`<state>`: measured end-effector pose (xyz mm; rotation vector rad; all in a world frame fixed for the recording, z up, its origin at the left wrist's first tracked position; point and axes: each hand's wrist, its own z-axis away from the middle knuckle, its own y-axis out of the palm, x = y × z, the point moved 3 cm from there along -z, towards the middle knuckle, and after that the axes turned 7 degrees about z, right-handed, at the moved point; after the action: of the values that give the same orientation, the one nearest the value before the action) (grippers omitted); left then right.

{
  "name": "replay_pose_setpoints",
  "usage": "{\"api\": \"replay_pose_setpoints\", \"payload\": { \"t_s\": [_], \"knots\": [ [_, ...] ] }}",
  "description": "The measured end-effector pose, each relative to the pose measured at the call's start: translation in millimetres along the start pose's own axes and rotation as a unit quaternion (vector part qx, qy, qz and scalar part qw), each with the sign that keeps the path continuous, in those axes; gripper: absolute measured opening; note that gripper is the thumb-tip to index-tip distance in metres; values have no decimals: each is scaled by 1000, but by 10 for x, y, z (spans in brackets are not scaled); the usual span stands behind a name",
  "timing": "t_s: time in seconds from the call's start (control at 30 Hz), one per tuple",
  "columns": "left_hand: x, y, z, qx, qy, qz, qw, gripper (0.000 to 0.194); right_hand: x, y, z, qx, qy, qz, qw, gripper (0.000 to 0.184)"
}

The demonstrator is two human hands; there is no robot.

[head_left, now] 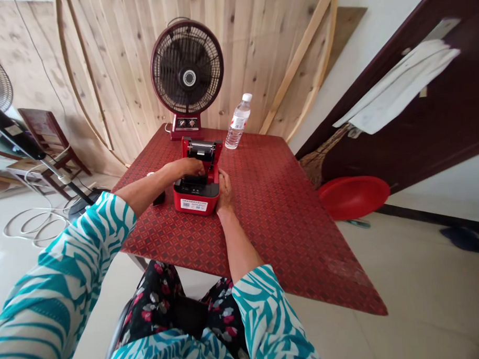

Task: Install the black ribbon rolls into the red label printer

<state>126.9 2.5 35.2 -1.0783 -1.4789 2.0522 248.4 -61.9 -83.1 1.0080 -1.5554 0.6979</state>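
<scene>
A small red and black printer (196, 194) sits on the red patterned table (272, 215) with its lid flipped up at the back. My left hand (190, 166) reaches over the top of it, fingers curled down into the open compartment; what they touch is hidden. My right hand (224, 190) rests flat against the printer's right side, fingers pressed to the casing. A white label with a barcode faces me on the printer's front.
A dark red table fan (187, 71) stands at the table's far edge, a plastic water bottle (238, 122) to its right. A small dark object (159, 197) lies left of the printer. A red basin (354, 196) sits on the floor at right; cables and a chair are at left.
</scene>
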Motion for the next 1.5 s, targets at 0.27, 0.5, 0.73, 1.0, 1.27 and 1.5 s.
{"api": "replay_pose_setpoints", "payload": {
  "t_s": [0.27, 0.5, 0.73, 1.0, 1.27, 1.5],
  "knots": [
    [-2, -26, 171, -5, 43, 86, 995, 17, -25, 4, -1, 8, 12, 3, 1000, 44],
    [394, 4, 1324, -473, -38, 222, 852, 36, -20, -4, 10, 7, 9, -6, 1000, 42],
    [963, 621, 1635, -407, -116, 315, 850, 85, -17, -32, 14, 5, 11, -5, 1000, 44],
    [1070, 699, 1370, -426, -162, 289, 842, 71, -39, -31, 31, 1, 23, -3, 1000, 44],
    [1237, 634, 1184, -388, -179, 262, 865, 56, 12, -44, 25, 8, 32, 11, 999, 42],
    [1403, 510, 893, -367, -189, 252, 875, 62, 49, -30, 49, 1, 24, 20, 1000, 47]
  ]
}}
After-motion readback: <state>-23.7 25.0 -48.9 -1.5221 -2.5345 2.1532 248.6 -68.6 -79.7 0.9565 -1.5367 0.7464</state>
